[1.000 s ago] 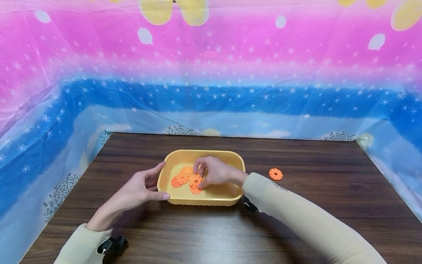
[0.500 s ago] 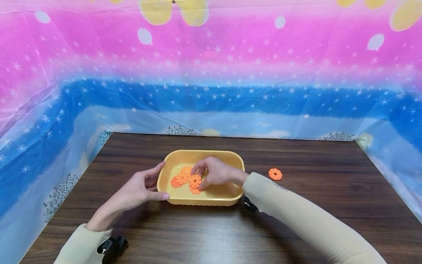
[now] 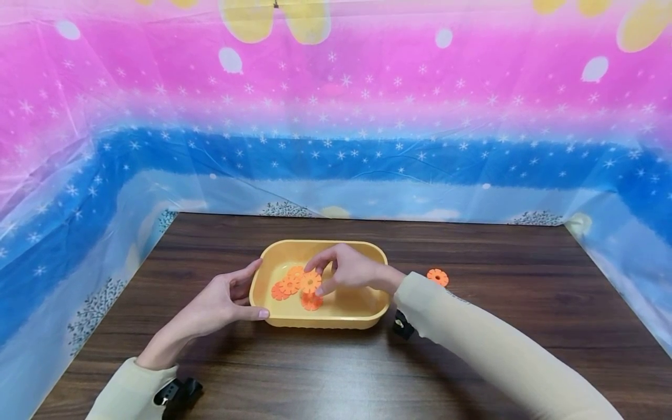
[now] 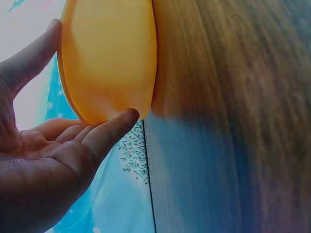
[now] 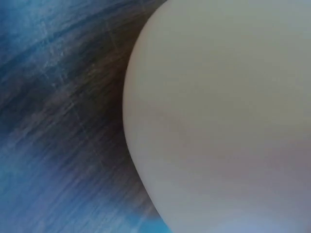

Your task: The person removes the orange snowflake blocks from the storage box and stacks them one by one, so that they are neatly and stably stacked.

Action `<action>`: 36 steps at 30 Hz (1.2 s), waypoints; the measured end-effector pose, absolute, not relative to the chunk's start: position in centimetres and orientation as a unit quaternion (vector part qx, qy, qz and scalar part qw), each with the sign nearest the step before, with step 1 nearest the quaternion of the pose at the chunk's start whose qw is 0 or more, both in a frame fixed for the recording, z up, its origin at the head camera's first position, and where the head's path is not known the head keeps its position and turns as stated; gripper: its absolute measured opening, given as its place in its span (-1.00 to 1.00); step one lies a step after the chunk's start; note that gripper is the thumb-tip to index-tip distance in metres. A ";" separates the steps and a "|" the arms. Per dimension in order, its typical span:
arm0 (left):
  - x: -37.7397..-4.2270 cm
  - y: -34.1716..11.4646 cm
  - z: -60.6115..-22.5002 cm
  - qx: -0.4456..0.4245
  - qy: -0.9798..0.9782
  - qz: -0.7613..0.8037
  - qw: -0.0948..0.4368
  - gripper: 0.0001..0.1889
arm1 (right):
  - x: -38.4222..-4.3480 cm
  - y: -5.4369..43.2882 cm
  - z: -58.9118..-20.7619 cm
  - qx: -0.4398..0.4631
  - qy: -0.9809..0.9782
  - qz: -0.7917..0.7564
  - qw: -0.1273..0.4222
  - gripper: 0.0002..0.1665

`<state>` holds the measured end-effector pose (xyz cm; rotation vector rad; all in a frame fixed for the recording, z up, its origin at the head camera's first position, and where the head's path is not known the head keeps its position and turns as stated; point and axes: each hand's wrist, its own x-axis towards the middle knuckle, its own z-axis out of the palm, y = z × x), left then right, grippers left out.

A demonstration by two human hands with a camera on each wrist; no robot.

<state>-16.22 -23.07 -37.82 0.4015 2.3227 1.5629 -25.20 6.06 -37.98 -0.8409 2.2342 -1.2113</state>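
A yellow plastic bin (image 3: 325,320) stands on the table, and my left hand (image 3: 215,302) holds its left end, thumb at the near corner and fingers along the far side. The left wrist view shows the bin's outer wall (image 4: 112,53) against those fingers. Inside the bin my right hand (image 3: 352,269) pinches an orange flower-shaped notched disc (image 3: 311,281) between thumb and fingers. Just below it lies another orange disc (image 3: 312,301). Several more discs (image 3: 289,285) overlap on the bin floor to the left. A blurred pale curved surface (image 5: 218,116) fills much of the right wrist view, hiding the hand.
One loose orange disc (image 3: 437,276) lies on the dark wood table (image 3: 294,373) right of the bin, close behind the right sleeve (image 3: 446,315). A pink and blue snowflake-printed cloth (image 3: 336,151) hangs around the back and sides.
My right hand has risen slightly and shifted right, tilting the pinched disc up off the one beneath it. My left hand and the bin stay in place.
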 end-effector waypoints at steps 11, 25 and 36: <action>-16.2 -23.1 -37.8 0.145 0.812 0.544 0.152 0.12 | -24.8 8.2 -36.3 -0.308 0.799 -0.467 0.219 -0.46; -16.1 -23.0 -37.7 0.140 0.817 0.539 0.151 0.13 | -24.5 11.6 -34.6 -0.314 0.817 -0.452 0.171 -0.44; -16.2 -22.9 -37.7 0.140 0.819 0.536 0.151 0.13 | -24.4 15.6 -34.1 -0.312 0.821 -0.453 0.153 -0.44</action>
